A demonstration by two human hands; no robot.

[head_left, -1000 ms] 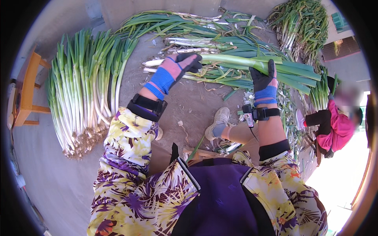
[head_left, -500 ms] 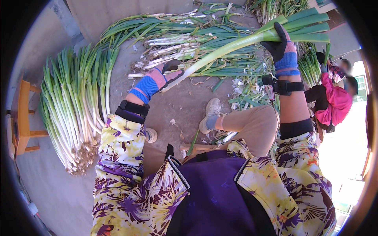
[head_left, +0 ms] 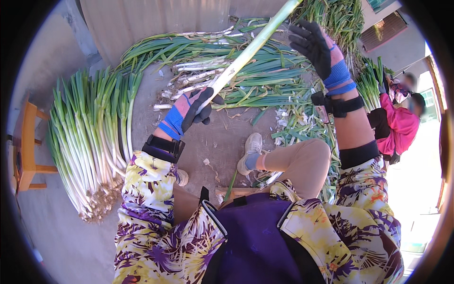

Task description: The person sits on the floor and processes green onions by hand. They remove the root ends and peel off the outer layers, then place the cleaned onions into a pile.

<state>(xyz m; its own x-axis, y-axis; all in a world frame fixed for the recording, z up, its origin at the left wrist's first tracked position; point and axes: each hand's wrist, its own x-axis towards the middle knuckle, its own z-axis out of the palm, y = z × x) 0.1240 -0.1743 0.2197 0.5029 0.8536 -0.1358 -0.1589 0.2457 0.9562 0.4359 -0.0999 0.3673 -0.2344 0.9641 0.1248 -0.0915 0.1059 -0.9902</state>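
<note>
A long, thick green onion (head_left: 249, 51) slants up to the far right, pale at its lower end and greener higher up. Gloved fingers of my left hand (head_left: 197, 112) are wrapped round its white lower end. The onion's leafy top runs out of the picture. My right hand (head_left: 314, 49), in a matching dark-palmed glove, is apart from the stalk on its right, fingers stretched out and holding nothing. Beneath the raised onion, a layer of untrimmed green onions (head_left: 255, 90) lies on the ground.
Upright green onions with roots (head_left: 94, 137) lean together at left beside a wooden stool (head_left: 29, 146). Leaf scraps (head_left: 295, 125) litter the ground near my right knee. More onions (head_left: 338, 28) stand at the far right, where a person in pink (head_left: 399, 118) sits.
My right hand has let go of the onion's leafy part and opened. The onion has swung up more steeply, with my left hand now closed round its lower end.
</note>
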